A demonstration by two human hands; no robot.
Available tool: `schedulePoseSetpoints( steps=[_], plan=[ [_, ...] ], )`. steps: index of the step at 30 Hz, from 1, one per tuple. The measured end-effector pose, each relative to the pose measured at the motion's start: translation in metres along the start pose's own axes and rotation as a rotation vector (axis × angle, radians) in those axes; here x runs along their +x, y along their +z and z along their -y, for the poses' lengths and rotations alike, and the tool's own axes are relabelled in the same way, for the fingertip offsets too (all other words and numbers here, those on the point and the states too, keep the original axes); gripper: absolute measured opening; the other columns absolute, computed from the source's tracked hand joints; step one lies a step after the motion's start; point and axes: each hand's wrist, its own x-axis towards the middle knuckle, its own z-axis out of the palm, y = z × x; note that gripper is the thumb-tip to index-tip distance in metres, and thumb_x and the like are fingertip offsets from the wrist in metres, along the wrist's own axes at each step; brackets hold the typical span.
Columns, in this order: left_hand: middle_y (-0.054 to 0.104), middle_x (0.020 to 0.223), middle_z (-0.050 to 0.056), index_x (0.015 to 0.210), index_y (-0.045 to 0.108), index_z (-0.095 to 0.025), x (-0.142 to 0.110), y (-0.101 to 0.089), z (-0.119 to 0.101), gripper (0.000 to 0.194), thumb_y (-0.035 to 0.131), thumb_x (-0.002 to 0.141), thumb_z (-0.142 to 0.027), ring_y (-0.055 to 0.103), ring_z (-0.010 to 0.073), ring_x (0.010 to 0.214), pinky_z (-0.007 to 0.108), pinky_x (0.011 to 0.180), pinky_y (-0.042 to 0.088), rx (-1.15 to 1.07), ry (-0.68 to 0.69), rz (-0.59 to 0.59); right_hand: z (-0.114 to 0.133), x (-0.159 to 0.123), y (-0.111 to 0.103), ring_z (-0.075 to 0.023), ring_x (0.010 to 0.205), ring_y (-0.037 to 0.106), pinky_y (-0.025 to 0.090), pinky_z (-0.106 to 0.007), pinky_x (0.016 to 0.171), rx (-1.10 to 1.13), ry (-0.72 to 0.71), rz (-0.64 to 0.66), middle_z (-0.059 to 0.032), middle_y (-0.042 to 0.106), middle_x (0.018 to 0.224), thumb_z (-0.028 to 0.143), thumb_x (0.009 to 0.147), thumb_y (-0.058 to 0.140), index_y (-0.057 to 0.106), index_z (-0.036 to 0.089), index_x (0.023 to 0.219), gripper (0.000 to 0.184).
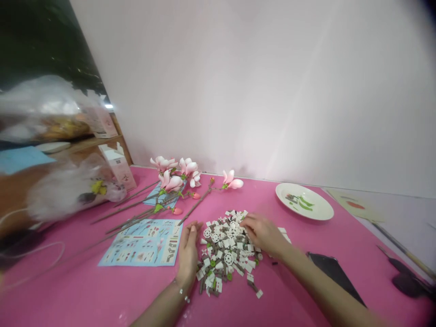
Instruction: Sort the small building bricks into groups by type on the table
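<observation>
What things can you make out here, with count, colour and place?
small pieces: many, white, grey and green, heaped centre
flowers: several, pink-white, back left
blue sheets: three, light blue, left
plate: one, white, right, bearing green pieces
boxes: two, pale pink, back left
plastic bags: at least two, clear, left
flat item: one, black, right
cream sheet: one, orange-marked, right
stick: one, brownish, right
blurred item: one, dark, right edge
table: one, pink, beneath
wall: one, white, behind
bracelet: one, whitish, left wrist
left hand: one, bare, heap's left
right hand: one, bare, heap's right

plastic bag [41, 97]: upper left | black slab [334, 271]: right | pale wall [255, 91]: behind
</observation>
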Motion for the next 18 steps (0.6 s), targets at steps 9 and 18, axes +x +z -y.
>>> schedulePoseSetpoints(
  steps=[9, 18],
  plan=[
    [0.065, 0.122, 0.014, 0.114, 0.055, -0.018, -0.002, 0.002, -0.007, 0.039, 0.054, 0.089, -0.048, 0.059, 0.0246, 0.118, 0.041, 0.107, 0.039, -0.045, -0.069, 0.046, 0.020, 0.033, 0.042, -0.0205, 0.096, 0.057, 0.041, -0.031, 0.087, 0.014, -0.071, -0.030, -0.0089, 0.068, 0.096, 0.006, 0.089, 0.045, 0.072, 0.016, 0.099, 0.030],
    [0.066, 0.119, 0.014, 0.113, 0.054, -0.017, 0.002, 0.002, -0.003, 0.042, 0.057, 0.086, -0.050, 0.060, 0.0251, 0.116, 0.041, 0.106, 0.040, -0.048, -0.068, 0.034, 0.036, 0.040, 0.052, -0.0201, 0.090, 0.055, 0.039, -0.031, 0.083, 0.029, -0.167, 0.034, -0.0068, 0.063, 0.090, 0.023, 0.086, 0.058, 0.071, 0.017, 0.092, 0.016]
  ],
)
